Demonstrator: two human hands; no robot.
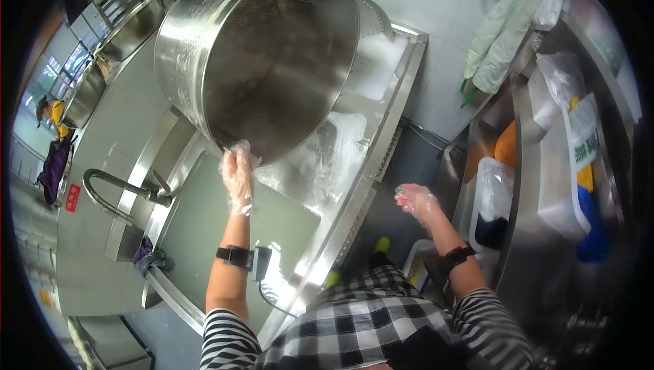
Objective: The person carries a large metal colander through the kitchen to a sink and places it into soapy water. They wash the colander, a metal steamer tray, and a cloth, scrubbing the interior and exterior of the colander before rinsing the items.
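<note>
Perforated pot [272, 63] tilted, rim gripped by gloved left hand [237, 178]; right hand [415, 200] loosely curled, empty.

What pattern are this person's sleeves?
Black-and-white stripes on the sleeves, clearest in the head view; the left hand holds the pot.

A thin, crinkled clear plastic glove covers the left hand [237, 178]. Its fingers [238, 153] grip the rim of the perforated pot [272, 57], brushed steel with a dull sheen. Below the fingers, the sink [354, 213] is wet, glossy steel. The right hand [415, 201] wears the same filmy plastic. The sleeves [225, 339] are striped cloth.
</note>
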